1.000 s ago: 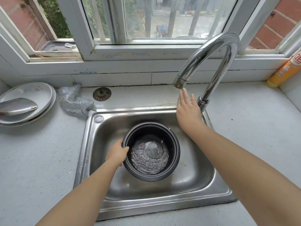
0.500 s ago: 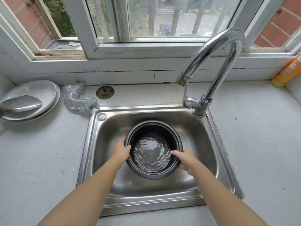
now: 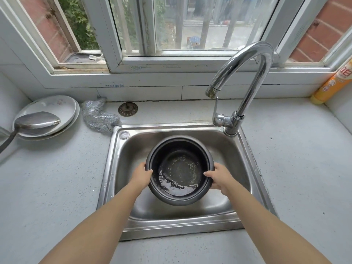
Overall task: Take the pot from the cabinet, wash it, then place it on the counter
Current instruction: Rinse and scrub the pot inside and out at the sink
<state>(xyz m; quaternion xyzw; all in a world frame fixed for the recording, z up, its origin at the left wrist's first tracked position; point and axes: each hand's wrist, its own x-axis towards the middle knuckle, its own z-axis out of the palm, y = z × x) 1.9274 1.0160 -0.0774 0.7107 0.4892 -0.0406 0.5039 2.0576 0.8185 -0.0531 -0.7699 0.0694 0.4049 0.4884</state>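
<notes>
Indoors at a kitchen window, two stacked white plates (image 3: 55,109) sit at the left edge of the frame on a pale counter (image 3: 47,178), a large metal spoon (image 3: 36,121) resting in the top one. Just right of them lies a crumpled silver mesh scourer (image 3: 98,119), touching the upper left corner of the steel sink (image 3: 114,168), with a round drain strainer (image 3: 127,109) on the counter beside it. At centre frame, a black pot (image 3: 180,168) is held over the sink basin, tilted toward the camera, a little water pooled at its lower inner wall. The left hand (image 3: 142,176) grips the pot's left rim, thumb hooked inside; the right hand (image 3: 220,179) clasps the right rim likewise. A curved chrome tap (image 3: 245,79) rises at upper right, no water running. An orange bottle (image 3: 332,82) stands at the far right edge.
</notes>
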